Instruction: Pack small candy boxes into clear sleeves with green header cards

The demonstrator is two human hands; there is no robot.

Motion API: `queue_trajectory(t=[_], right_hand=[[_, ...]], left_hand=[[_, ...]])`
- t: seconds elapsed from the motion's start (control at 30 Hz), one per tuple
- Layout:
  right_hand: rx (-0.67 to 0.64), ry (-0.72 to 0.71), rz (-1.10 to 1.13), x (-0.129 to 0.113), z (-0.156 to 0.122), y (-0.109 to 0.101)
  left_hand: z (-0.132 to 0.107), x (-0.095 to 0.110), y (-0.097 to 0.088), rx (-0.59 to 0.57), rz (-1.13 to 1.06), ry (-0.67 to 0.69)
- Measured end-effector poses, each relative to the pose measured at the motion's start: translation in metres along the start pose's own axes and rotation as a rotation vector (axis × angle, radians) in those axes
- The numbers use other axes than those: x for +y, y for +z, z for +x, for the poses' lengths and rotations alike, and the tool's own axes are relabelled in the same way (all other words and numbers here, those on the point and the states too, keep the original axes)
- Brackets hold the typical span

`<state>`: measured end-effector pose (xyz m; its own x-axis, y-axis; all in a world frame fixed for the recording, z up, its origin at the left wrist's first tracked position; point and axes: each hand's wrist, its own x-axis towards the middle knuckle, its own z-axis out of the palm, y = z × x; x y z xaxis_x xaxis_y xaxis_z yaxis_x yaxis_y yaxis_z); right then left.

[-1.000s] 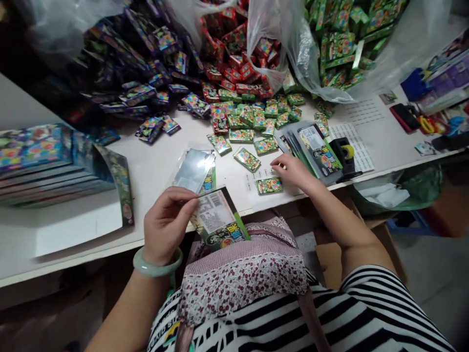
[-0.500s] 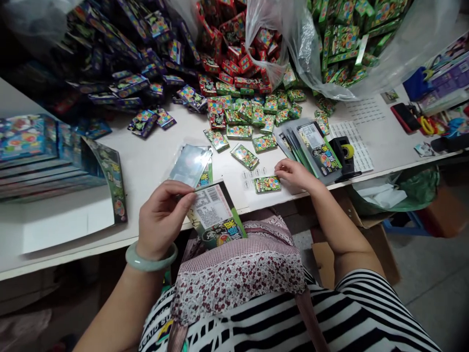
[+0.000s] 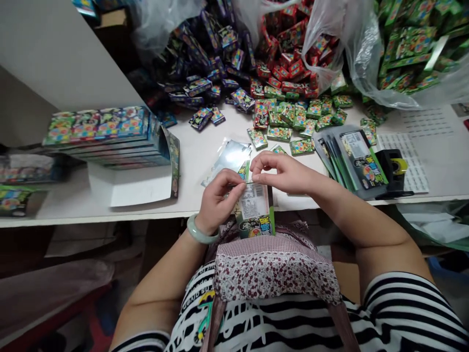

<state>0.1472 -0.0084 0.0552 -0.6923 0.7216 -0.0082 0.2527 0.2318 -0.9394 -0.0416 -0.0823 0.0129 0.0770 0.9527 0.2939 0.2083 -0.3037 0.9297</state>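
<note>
My left hand [image 3: 219, 199], with a pale green bangle on its wrist, is closed on the left top edge of a green printed packet with a white label [image 3: 255, 211], held upright over my lap at the table's front edge. My right hand [image 3: 284, 172] pinches the packet's top from the right; I cannot make out whether its fingertips hold anything else. Behind the hands lie clear shiny sleeves [image 3: 229, 159] and several small green packs [image 3: 278, 133] on the white table [image 3: 198, 161].
Plastic bags of purple [image 3: 205, 44], red [image 3: 289, 44] and green packs [image 3: 414, 44] spill across the back. A stack of flat printed boxes [image 3: 106, 132] sits at left. A grey tray of green packets [image 3: 351, 159], a tape dispenser [image 3: 394, 168] and label sheets [image 3: 406, 146] lie at right.
My right hand left the table by the small green pack and came to the packet's top. The left hand shifted the packet toward the middle. The view swung left.
</note>
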Motion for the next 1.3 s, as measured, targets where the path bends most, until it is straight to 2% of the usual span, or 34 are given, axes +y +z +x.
queue_trajectory(t=[0.13,0.33,0.53,0.6,0.67,0.77,0.83,0.9,0.93,0.97,1.03,1.1,1.17,1.2,1.3], right_hand=[[-0.012,0.136,0.038,0.003,0.005,0.006],[-0.003,0.192,0.034,0.000,0.010,0.009],[0.008,0.254,0.019,0.000,0.013,0.010],[0.024,0.326,0.112,0.003,0.015,0.014],[0.012,0.458,0.294,0.007,0.017,0.021],[-0.116,0.627,0.556,0.012,0.022,0.031],[-0.236,0.635,0.616,0.015,0.025,0.030],[-0.293,0.566,0.572,0.022,0.024,0.017],[-0.263,0.509,0.497,0.028,0.021,0.006],[-0.185,0.445,0.376,0.036,0.017,-0.008],[0.077,0.331,-0.001,0.057,0.004,-0.042],[0.334,0.338,-0.475,0.083,-0.010,-0.076],[0.326,0.382,-0.801,0.108,-0.019,-0.101],[0.276,0.387,-0.903,0.118,-0.020,-0.109],[0.141,0.373,-1.037,0.136,-0.016,-0.115]], left_hand=[[0.000,-0.005,-0.002,0.000,-0.021,0.015],[0.002,-0.007,0.000,-0.002,-0.020,0.028],[0.000,-0.010,0.004,0.044,-0.002,0.038],[-0.002,-0.014,0.004,0.071,0.024,0.089],[-0.003,-0.018,0.003,0.092,0.068,0.125],[-0.001,-0.015,-0.001,-0.036,0.169,0.139],[0.001,-0.010,-0.007,-0.178,0.211,0.149],[0.002,-0.008,-0.018,-0.219,0.202,0.117],[0.003,-0.009,-0.025,-0.164,0.193,0.076],[0.004,-0.013,-0.033,-0.061,0.185,0.026],[0.009,-0.026,-0.050,0.269,0.165,-0.076],[0.018,-0.045,-0.064,0.599,0.076,-0.153],[0.027,-0.065,-0.070,0.789,-0.054,-0.255],[0.031,-0.073,-0.071,0.823,-0.109,-0.318],[0.032,-0.094,-0.067,0.786,-0.182,-0.495]])
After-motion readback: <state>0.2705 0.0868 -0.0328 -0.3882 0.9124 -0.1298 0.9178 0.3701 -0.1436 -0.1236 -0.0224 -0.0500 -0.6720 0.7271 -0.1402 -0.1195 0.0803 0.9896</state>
